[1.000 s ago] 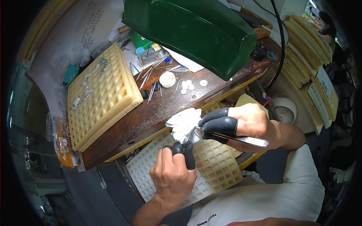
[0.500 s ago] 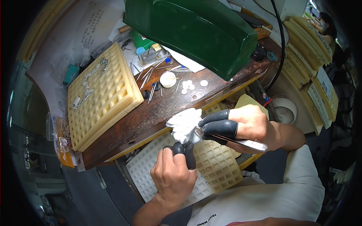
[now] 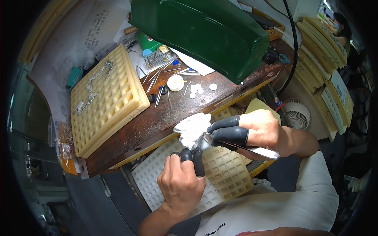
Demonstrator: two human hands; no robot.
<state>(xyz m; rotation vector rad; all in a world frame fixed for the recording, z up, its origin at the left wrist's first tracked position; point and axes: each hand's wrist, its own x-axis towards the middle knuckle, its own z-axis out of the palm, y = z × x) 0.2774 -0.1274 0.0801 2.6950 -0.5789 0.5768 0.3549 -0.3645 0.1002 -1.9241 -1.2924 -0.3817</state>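
Observation:
A bunched white cloth [image 3: 193,126] sits at the front edge of the bench. Just below it, my left hand [image 3: 182,181] pinches with black-capped thumb and finger. Its fingertips touch the cloth's lower end, where a small greyish thing shows too little to name. From the right comes my right hand [image 3: 256,131], also with black finger covers, closed around slim metal tweezers [image 3: 262,151] whose broad end is wrapped in white. Their tips meet the cloth's right side, close to the left fingertips.
A cream gridded tray [image 3: 106,100] with a silver chain [image 3: 91,92] stands on the bench [image 3: 173,112] at left. Behind are thin tools, a round white pot [image 3: 175,83] and white discs [image 3: 195,89]. A green lamp hood [image 3: 201,37] hangs overhead. White gridded trays [image 3: 212,192] lie below my hands.

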